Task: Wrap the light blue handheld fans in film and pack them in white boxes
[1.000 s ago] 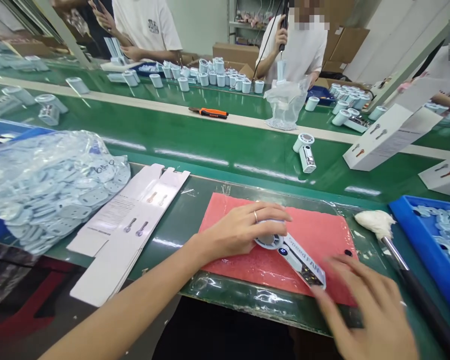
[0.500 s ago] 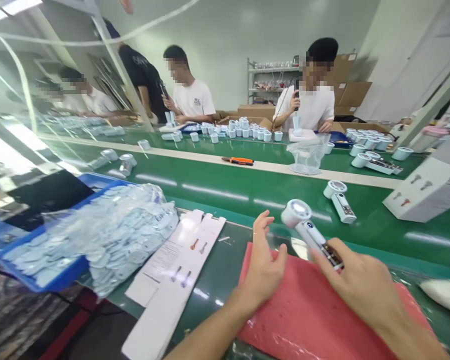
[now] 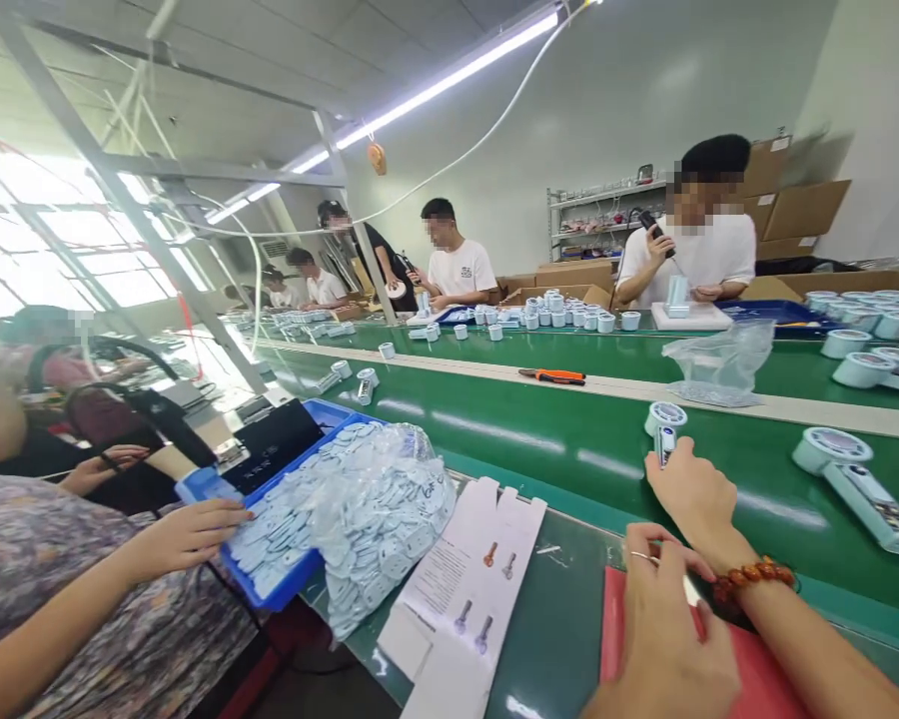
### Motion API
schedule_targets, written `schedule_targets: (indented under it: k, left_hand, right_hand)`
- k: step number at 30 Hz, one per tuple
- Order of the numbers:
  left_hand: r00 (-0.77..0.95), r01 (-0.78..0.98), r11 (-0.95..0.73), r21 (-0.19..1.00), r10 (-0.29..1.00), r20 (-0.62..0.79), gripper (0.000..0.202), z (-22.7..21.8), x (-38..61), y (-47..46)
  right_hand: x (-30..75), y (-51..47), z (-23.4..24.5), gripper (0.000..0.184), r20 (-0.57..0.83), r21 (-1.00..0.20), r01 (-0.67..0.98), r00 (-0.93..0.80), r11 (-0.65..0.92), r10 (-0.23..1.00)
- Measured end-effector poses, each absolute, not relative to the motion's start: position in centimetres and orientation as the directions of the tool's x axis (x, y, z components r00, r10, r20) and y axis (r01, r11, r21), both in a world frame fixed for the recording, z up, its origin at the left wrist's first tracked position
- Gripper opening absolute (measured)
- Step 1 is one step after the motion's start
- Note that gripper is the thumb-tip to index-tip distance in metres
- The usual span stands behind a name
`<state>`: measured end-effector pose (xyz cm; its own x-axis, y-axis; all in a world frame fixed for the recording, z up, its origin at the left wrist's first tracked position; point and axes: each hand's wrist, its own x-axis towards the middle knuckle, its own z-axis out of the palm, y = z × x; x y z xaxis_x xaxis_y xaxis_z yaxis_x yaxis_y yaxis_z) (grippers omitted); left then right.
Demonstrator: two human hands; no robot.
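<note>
Handheld fan (image 3: pixel 663 431) stands upright in your right hand (image 3: pixel 690 491), its round head on top and its pale handle running down into your fist. Its long axis is close to vertical, and the head rises above the green conveyor belt (image 3: pixel 494 429) beyond your hand. Your fingers are clamped around the handle, and your right forearm, with a bead bracelet (image 3: pixel 755 574) at the wrist, comes up from the lower right.

Your left hand (image 3: pixel 670 639) sits lower and closer to you, over the red mat (image 3: pixel 614 619) and just beside your right wrist. The two hands are apart, and the right is plainly the nearer to the fan — it has hold of it. Your left fingers curl inward, a ring (image 3: pixel 645 559) on one, but whether they close on anything you cannot tell from this angle.

Further right, a second fan (image 3: pixel 861 489) lies on the belt, well apart from both hands. To your left, a flat printed carton blank (image 3: pixel 471 589) lies beside the mat — past it, a bag of pale blue tags (image 3: pixel 379 534) sits on a blue tray (image 3: pixel 270 589), with a co-worker's hand (image 3: pixel 184 534) at the tray.
</note>
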<state>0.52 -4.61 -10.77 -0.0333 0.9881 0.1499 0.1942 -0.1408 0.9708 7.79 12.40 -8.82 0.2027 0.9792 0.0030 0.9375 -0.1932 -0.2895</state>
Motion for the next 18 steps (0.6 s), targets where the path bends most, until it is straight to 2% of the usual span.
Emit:
schedule_targets:
  k: [4,7,9,11,14,15,16,18]
  left_hand:
    - [0.000,0.241,-0.135,0.961,0.990,0.140,0.044,-10.9,0.4,-4.6]
    - [-0.018,0.273,-0.169,0.947,0.983,0.180,0.046,-10.8,0.3,-4.6]
    - [-0.069,0.264,-0.200,0.944,0.972,0.225,0.046,-10.4,0.3,-4.5]
    - [-0.131,0.292,-0.226,0.929,0.953,0.273,0.047,-9.5,-0.1,-4.8]
    - [-0.148,0.465,-0.205,0.861,0.941,0.304,0.056,-7.2,-2.6,-6.1]
    - [-0.130,0.559,-0.176,0.810,0.947,0.295,0.061,-6.4,-4.0,-6.8]
    - [-0.144,0.670,-0.125,0.732,0.945,0.293,0.063,-5.9,-5.7,-7.5]
    - [-0.244,0.842,0.068,0.535,0.932,0.266,0.063,-5.8,-9.3,-8.9]
  right_hand:
    - [7.9,13.2,-9.0,0.047,-0.049,-0.307,0.931,0.191,-0.197,0.980]
    - [8.7,11.9,-8.7,0.058,-0.058,-0.348,0.926,0.133,-0.145,0.989]
    - [9.7,9.3,-8.7,0.063,-0.044,-0.403,0.913,0.050,-0.064,0.998]
    - [10.9,5.6,-9.3,0.059,-0.030,-0.472,0.880,-0.081,0.057,0.996]
    - [13.6,-0.3,-11.4,0.048,-0.019,-0.551,0.795,-0.318,0.255,0.948]
    - [14.5,-2.0,-12.5,0.043,0.036,-0.562,0.752,-0.394,0.345,0.918]
    - [15.3,-3.3,-13.6,0.042,0.153,-0.535,0.696,-0.478,0.479,0.865]
    - [16.3,-5.3,-15.8,0.040,0.362,-0.397,0.629,-0.562,0.668,0.744]
